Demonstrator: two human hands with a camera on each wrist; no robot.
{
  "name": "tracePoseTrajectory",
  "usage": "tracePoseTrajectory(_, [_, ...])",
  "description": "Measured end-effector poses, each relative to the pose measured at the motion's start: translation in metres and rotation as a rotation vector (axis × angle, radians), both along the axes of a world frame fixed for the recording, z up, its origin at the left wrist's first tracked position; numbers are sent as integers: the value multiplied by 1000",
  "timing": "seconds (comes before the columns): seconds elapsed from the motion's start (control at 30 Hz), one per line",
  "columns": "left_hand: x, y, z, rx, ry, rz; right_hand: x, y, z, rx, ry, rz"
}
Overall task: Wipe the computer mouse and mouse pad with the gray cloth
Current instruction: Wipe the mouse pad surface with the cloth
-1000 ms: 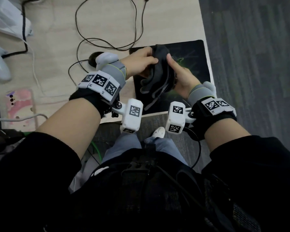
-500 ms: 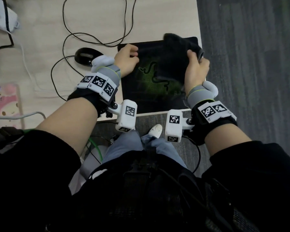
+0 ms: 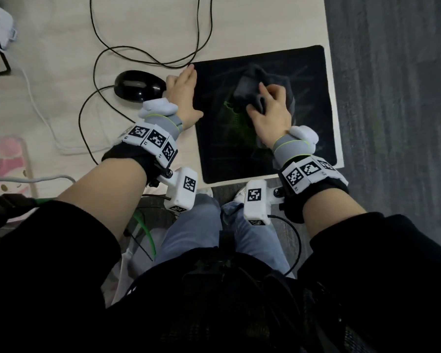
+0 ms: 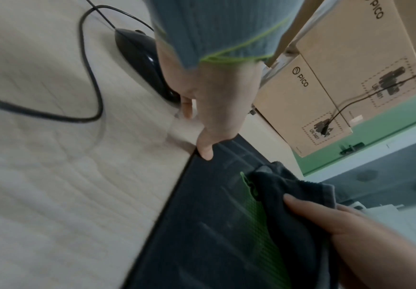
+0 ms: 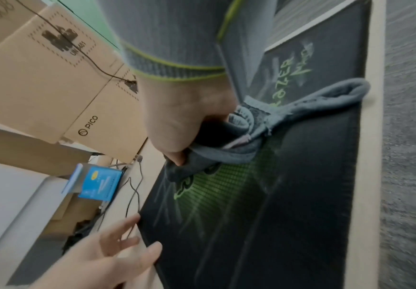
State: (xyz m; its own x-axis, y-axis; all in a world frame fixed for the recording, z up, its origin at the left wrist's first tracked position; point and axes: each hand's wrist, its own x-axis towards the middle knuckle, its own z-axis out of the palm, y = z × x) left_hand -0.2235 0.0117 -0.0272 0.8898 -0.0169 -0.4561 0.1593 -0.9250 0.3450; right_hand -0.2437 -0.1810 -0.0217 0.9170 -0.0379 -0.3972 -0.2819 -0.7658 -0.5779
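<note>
In the head view, the middle of the mouse pad is covered by the gray cloth and the right hand, so the green print is seen only in part. The mouse is partly hidden at its right end by the left hand. At the left edge, a pink item is cut off. In the left wrist view, the desk is blurred.

The cardboard boxes read "PICO" with "UN 3481" stamps; the mouse pad lettering is illegible.
</note>
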Motion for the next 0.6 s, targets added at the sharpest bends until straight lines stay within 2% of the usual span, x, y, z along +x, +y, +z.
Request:
tracePoseTrajectory(0.2, [6, 14, -6, -14, -30, -53, 14, 7, -11, -161, -69, 26])
tracePoseTrajectory(0.47, [7, 17, -9, 50, -32, -100, 47, 30, -19, -97, -81, -34])
tracePoseTrajectory(0.6, [7, 14, -5, 115, -39, -119, 23, 49, -21, -72, -116, 115])
